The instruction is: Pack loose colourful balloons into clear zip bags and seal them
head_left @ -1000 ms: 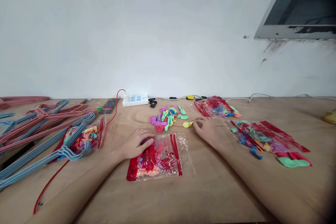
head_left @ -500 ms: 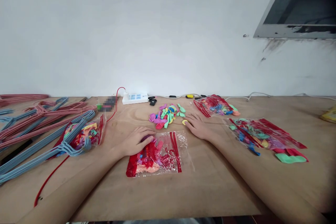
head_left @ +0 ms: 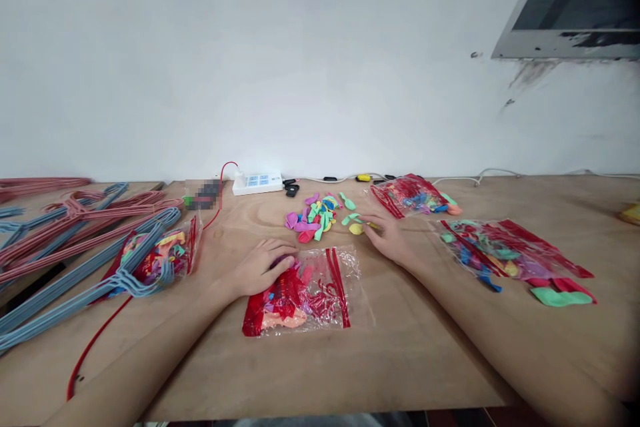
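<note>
the right hand (head_left: 389, 241) is drawing back slightly beside the heap of loose balloons (head_left: 313, 217), its fingers gathering narrowly, and the yellow deflated balloon (head_left: 356, 229) is shifting with them, touching the fingertips, though whether it is pinched cannot be told. the left hand (head_left: 263, 269) is resting spread on the red-striped clear zip bag (head_left: 336, 293).
</note>
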The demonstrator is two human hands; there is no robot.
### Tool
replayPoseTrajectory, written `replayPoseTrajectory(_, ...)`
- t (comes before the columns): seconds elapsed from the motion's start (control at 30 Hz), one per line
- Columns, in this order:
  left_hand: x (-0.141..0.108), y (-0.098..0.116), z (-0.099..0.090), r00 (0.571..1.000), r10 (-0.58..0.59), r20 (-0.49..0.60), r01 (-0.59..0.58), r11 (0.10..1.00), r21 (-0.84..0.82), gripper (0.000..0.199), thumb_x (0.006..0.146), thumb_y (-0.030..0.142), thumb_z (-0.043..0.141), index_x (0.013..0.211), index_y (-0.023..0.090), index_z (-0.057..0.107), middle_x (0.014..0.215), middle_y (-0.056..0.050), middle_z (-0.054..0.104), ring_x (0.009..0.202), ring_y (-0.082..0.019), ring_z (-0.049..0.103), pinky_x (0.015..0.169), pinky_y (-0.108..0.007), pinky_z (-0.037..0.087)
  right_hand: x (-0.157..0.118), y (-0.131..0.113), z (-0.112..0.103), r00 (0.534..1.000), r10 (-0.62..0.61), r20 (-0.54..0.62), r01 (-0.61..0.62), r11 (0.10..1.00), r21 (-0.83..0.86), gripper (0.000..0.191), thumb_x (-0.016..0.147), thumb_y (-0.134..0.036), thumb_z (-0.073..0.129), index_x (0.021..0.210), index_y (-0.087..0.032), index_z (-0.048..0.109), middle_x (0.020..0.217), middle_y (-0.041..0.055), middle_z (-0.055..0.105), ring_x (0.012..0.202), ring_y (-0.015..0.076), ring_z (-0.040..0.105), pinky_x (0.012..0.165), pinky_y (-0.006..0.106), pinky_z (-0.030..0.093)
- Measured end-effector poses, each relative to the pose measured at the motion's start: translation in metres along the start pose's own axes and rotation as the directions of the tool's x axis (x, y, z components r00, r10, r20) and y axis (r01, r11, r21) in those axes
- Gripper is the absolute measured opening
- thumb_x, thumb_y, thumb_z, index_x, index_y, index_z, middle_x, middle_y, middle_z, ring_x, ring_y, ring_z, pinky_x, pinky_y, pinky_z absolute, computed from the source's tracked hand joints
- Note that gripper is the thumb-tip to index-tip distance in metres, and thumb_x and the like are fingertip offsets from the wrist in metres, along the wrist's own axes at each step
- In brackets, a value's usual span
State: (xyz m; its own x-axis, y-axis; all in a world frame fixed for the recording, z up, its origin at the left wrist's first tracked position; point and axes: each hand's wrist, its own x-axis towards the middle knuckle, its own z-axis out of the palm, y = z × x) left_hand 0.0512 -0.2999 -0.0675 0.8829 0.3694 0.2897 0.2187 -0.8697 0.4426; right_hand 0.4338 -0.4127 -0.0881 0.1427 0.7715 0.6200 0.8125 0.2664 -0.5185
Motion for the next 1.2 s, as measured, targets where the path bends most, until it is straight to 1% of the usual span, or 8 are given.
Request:
replayPoseTrajectory(0.3, 0.001, 0.003, -0.001, 1.0, 0.001, -0.008, -0.001, 1.0, -0.005, 0.043, 0.115, 0.049, 0.042, 0.141, 0.029, 0.071, 0.145, -0.007, 0.071, 0.137, -0.028, 0.061, 0.123, -0.051, 0.044, 0.002, -0.002, -0.006, 0.998, 0.042, -0.05, -0.048, 0.991, -0.121, 0.026, 0.092, -0.025, 0.056, 0.095, -0.024, 0.081, 0.102, 0.0082, 0.083, 0.099, 0.0301, 0.075, 0.097, 0.048, 0.058)
replayPoseTrajectory(0.4, 0.0, 0.002, 0.0, 1.0, 0.001, -0.001, -0.001, 1.0, 0.002, 0.043, 0.116, 0.049, 0.042, 0.141, 0.028, 0.07, 0.146, -0.007, 0.07, 0.138, -0.028, 0.06, 0.123, -0.05, 0.043, 0.001, -0.003, -0.01, 1.0, -0.025, -0.002, 0.024, 0.991, -0.131, 0.027, 0.091, -0.023, 0.056, 0.097, -0.024, 0.082, 0.105, 0.0073, 0.083, 0.102, 0.0293, 0.075, 0.1, 0.048, 0.056)
replayPoseTrajectory(0.53, 0.0, 0.001, 0.0, 1.0, -0.012, 0.001, 0.012, 1.0, 0.003, 0.044, 0.116, 0.05, 0.041, 0.142, 0.028, 0.069, 0.147, -0.007, 0.069, 0.138, -0.028, 0.06, 0.124, -0.05, 0.042, -0.001, -0.007, -0.013, 0.961, -0.179, 0.21, 0.219, 0.958, -0.187, 0.031, 0.093, -0.02, 0.057, 0.109, -0.027, 0.083, 0.117, 0.0054, 0.082, 0.115, 0.0297, 0.072, 0.109, 0.05, 0.051)
replayPoseTrajectory(0.63, 0.0, 0.0, 0.001, 1.0, -0.008, 0.012, 0.008, 1.0, 0.006, 0.044, 0.116, 0.049, 0.041, 0.142, 0.028, 0.069, 0.147, -0.007, 0.069, 0.138, -0.028, 0.06, 0.124, -0.051, 0.042, 0.0, -0.008, -0.013, 0.944, -0.143, 0.299, 0.228, 0.934, -0.276, 0.032, 0.099, -0.026, 0.058, 0.12, -0.027, 0.082, 0.127, 0.0071, 0.08, 0.125, 0.0326, 0.067, 0.114, 0.056, 0.047)
replayPoseTrajectory(0.77, 0.0, 0.0, 0.001, 1.0, 0.002, -0.003, -0.002, 1.0, 0.004, 0.043, 0.116, 0.049, 0.042, 0.142, 0.029, 0.07, 0.146, -0.007, 0.07, 0.138, -0.028, 0.061, 0.123, -0.051, 0.043, 0.0, -0.007, -0.016, 0.944, -0.143, 0.298, 0.231, 0.931, -0.283, 0.038, 0.106, -0.034, 0.055, 0.137, -0.03, 0.076, 0.144, 0.0062, 0.072, 0.139, 0.0321, 0.059, 0.122, 0.058, 0.041)
replayPoseTrajectory(0.87, 0.001, 0.001, 0.001, 1.0, 0.011, -0.013, -0.011, 1.0, 0.006, 0.044, 0.116, 0.049, 0.042, 0.141, 0.028, 0.071, 0.145, -0.007, 0.071, 0.137, -0.029, 0.062, 0.122, -0.052, 0.044, -0.002, -0.009, -0.019, 0.939, -0.168, 0.302, 0.255, 0.926, -0.278, 0.039, 0.106, -0.035, 0.055, 0.14, -0.033, 0.075, 0.153, 0.0033, 0.066, 0.146, 0.0317, 0.054, 0.127, 0.059, 0.035)
replayPoseTrajectory(1.07, 0.0, 0.002, -0.001, 0.999, 0.031, -0.019, -0.031, 0.999, -0.006, 0.043, 0.115, 0.049, 0.043, 0.142, 0.029, 0.071, 0.144, -0.006, 0.072, 0.137, -0.028, 0.062, 0.123, -0.05, 0.045, -0.005, -0.023, -0.017, 0.947, -0.14, 0.29, 0.237, 0.912, -0.334, 0.033, 0.107, -0.038, 0.055, 0.115, -0.031, 0.086, 0.131, 0.0088, 0.077, 0.129, 0.0336, 0.063, 0.12, 0.058, 0.04)
replayPoseTrajectory(1.2, 0.0, 0.001, 0.0, 0.999, 0.034, -0.026, -0.034, 0.999, -0.008, 0.042, 0.115, 0.049, 0.044, 0.142, 0.029, 0.07, 0.144, -0.006, 0.071, 0.137, -0.028, 0.062, 0.123, -0.049, 0.045, -0.006, -0.032, -0.011, 0.953, -0.061, 0.298, 0.191, 0.883, -0.429, 0.037, 0.109, -0.044, 0.052, 0.119, -0.03, 0.085, 0.13, 0.0112, 0.077, 0.127, 0.0352, 0.063, 0.119, 0.06, 0.039)
